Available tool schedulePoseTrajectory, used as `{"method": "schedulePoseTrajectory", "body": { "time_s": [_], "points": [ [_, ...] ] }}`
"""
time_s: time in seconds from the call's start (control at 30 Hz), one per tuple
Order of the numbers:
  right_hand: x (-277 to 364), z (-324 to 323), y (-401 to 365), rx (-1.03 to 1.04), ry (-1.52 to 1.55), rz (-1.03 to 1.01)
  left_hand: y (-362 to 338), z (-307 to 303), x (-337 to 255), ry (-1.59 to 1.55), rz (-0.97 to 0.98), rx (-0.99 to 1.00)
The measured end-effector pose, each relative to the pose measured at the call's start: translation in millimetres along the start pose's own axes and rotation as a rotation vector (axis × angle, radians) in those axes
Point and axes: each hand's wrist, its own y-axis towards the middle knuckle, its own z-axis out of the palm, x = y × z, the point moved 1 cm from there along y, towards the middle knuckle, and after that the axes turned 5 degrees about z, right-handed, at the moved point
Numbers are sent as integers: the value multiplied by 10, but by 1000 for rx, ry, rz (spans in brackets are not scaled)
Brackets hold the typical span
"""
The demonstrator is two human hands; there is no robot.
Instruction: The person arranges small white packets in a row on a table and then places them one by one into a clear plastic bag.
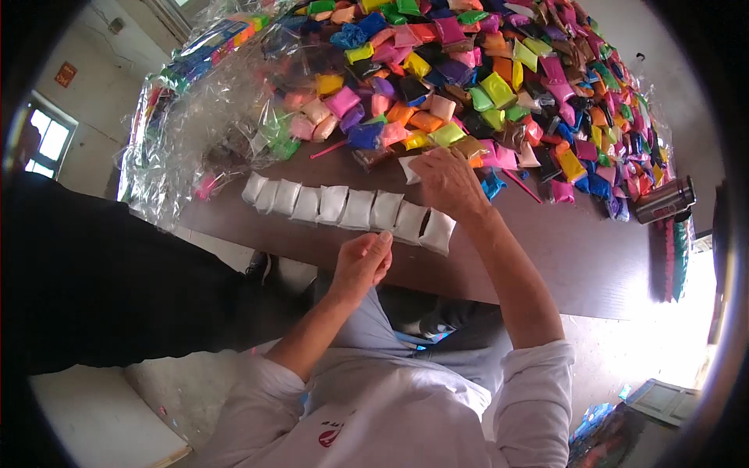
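A row of several white packets lies side by side along the near part of the brown table. My right hand reaches over the row's right end, its fingers closed on another white packet at the foot of the colored pile. Part of that packet is hidden under the fingers. My left hand is in front of the row at the table's near edge. Its fingers are curled in and the thumb lies against them; nothing shows in it.
Across the back of the table spreads a large heap of colored packets. Clear plastic wrapping bunches at the left. A metal cup lies at the right edge. A person in dark clothing is close on my left.
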Motion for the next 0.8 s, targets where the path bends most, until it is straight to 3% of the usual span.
{"method": "schedulePoseTrajectory", "body": {
  "time_s": [0.07, 0.13, 0.17, 0.23, 0.33, 0.47, 0.6, 0.7, 0.8],
  "points": [
    [-46, 29, 1, -54, -10, 4, -1, 15, 4, -23, -38, 1],
    [22, -87, -75, -177, 601, 465, -3, 17, -13, -19, -30, 16],
    [43, -141, -168, -173, 603, 471, -20, 20, -14, -16, -29, 30],
    [65, -275, -437, -149, 1420, 626, -16, 56, -11, -4, -36, 75],
    [415, -475, -871, -79, 1661, 800, 5, 178, -52, 5, -46, 185],
    [748, -379, -1375, -83, 1704, 890, -9, 403, -57, 24, -64, 314],
    [852, -433, -1583, -145, 1525, 915, -68, 483, 39, 193, -21, 350],
    [910, -436, -1693, -139, 1487, 1044, -139, 552, 105, 247, 45, 315],
    [996, -442, -1668, -326, 1305, 1085, -173, 625, 64, 285, 163, 303]
  ]
}}
